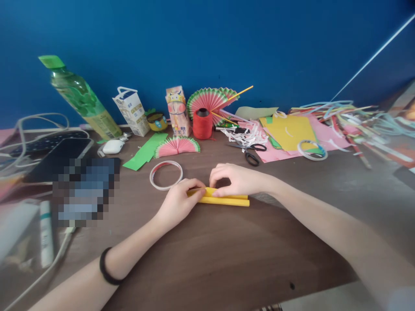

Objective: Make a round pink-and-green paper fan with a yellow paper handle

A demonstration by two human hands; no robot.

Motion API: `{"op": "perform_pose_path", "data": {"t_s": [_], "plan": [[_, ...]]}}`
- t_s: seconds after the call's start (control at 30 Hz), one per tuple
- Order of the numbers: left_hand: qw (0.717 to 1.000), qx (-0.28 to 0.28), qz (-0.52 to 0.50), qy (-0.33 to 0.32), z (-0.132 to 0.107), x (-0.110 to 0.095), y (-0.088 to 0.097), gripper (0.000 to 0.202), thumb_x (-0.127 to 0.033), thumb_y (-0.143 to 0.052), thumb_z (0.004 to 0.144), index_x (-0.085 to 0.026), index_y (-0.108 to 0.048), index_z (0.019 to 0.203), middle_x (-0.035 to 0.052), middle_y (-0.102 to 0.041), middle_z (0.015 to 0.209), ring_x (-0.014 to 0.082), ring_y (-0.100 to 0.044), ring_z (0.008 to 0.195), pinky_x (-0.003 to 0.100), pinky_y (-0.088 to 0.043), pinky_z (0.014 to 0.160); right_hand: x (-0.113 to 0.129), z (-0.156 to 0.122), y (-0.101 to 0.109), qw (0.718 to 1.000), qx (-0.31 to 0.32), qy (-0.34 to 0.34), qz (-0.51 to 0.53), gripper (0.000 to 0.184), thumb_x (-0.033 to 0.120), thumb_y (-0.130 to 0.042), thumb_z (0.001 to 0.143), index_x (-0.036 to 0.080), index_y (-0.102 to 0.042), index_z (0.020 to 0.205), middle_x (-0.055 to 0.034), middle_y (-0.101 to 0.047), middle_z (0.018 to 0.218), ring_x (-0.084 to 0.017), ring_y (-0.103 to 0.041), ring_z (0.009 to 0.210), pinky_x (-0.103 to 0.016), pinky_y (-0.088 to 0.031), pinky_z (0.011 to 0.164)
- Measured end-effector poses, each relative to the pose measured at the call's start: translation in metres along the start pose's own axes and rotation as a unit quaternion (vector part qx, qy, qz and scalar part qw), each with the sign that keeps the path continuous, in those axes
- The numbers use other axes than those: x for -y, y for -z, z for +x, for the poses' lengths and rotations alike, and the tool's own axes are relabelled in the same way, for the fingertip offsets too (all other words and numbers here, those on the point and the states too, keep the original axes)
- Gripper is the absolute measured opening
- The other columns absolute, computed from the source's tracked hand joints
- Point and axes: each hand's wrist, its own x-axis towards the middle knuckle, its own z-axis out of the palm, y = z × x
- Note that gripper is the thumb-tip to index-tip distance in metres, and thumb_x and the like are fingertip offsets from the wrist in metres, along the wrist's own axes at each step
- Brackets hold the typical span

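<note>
A: Head view, only one. Left forearm closest, black band round it. Hands?

B: Left hand: thumb and fingers pinched on the left end of the yellow paper. Right hand: palm arched, thumb and curled fingertips close together, pinching the paper's far part.

A: Paper where?

B: On the table, middle, under both hands. Tape roll just beyond the left hand, untouched.

A: How far along?

B: Done: it's a narrow strip, folded lengthwise. Mid-folding, I'd judge. Not done: far part looks raised, not pressed flat. Crease count, can't tell; fingers cover the left end.

A: Rest?

B: Pleated pink-and-green paper lies farther back, red spool behind it. Black-handled scissors beyond the right hand, neither hand on them. Yellow sheet farther right, over pink paper.
</note>
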Motion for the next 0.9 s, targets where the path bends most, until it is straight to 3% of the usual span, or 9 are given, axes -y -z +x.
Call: {"op": "perform_pose_path", "data": {"t_s": [0.13,0.33,0.43,0.53,0.9], "plan": [[1.000,0.006,0.002,-0.016,0.000,0.000,0.000,0.017,-0.031,-0.051,0.079,-0.021,-0.065,0.078,0.0013,-0.065,0.082,0.0176,-0.059,0.079,0.030,-0.044,0.077,0.002,0.000,-0.001,1.000,0.007,0.003,0.013,0.017,0.034,-0.061,0.080,0.018,-0.066,0.082,-0.0031,-0.066,0.091,-0.017,-0.054,0.088,-0.032,-0.041,0.081],[1.000,0.006,-0.013,-0.015,0.000,0.000,0.000,0.015,-0.030,-0.050,0.079,-0.020,-0.061,0.079,0.0007,-0.063,0.081,0.0166,-0.057,0.079,0.030,-0.045,0.078,0.005,0.002,-0.012,1.000,-0.018,-0.009,0.014,0.013,0.020,-0.054,0.080,0.017,-0.066,0.077,-0.0025,-0.065,0.079,-0.015,-0.055,0.078,-0.027,-0.041,0.071],[0.996,-0.078,-0.040,-0.034,-0.001,0.001,-0.001,0.012,-0.026,-0.049,0.079,-0.020,-0.056,0.086,0.0015,-0.060,0.088,0.0164,-0.056,0.085,0.030,-0.045,0.079,0.003,0.003,-0.013,0.998,-0.034,-0.043,0.037,0.014,0.019,-0.053,0.079,0.017,-0.067,0.079,-0.0018,-0.065,0.077,-0.013,-0.055,0.072,-0.026,-0.040,0.067],[0.985,-0.146,0.001,-0.094,-0.003,0.004,-0.002,0.005,-0.023,-0.050,0.080,-0.020,-0.055,0.081,0.0031,-0.053,0.094,0.0175,-0.052,0.094,0.031,-0.044,0.084,0.001,0.002,-0.012,0.995,-0.046,-0.073,0.051,0.017,0.024,-0.052,0.081,0.017,-0.067,0.082,-0.0022,-0.067,0.080,-0.014,-0.056,0.071,-0.025,-0.040,0.066],[0.986,-0.074,0.100,-0.109,-0.001,0.005,-0.004,0.012,-0.021,-0.050,0.082,-0.020,-0.060,0.077,0.0041,-0.052,0.096,0.0194,-0.050,0.096,0.038,-0.039,0.091,0.004,0.002,-0.015,0.996,-0.039,-0.059,0.045,0.019,0.018,-0.051,0.078,0.019,-0.069,0.083,-0.0013,-0.067,0.077,-0.013,-0.056,0.069,-0.024,-0.038,0.063]]}}
